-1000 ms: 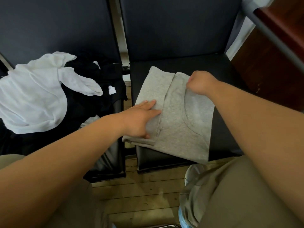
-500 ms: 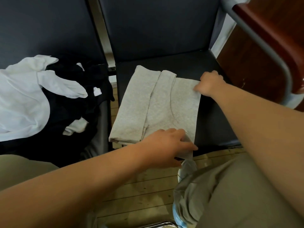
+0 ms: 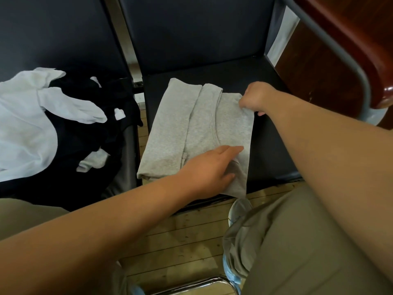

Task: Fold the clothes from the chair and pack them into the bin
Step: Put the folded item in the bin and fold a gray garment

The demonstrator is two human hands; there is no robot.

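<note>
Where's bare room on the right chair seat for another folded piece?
Free: seat strip right of the grey shirt, under the right forearm; narrower strip between shirt and backrest. Crowded: left chair, heaped with white garment and black clothes.

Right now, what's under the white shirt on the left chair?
Black clothes lie under the white shirt and spill out to its right. The pile covers the seat beneath, so I cannot tell whether anything else lies under it.
</note>
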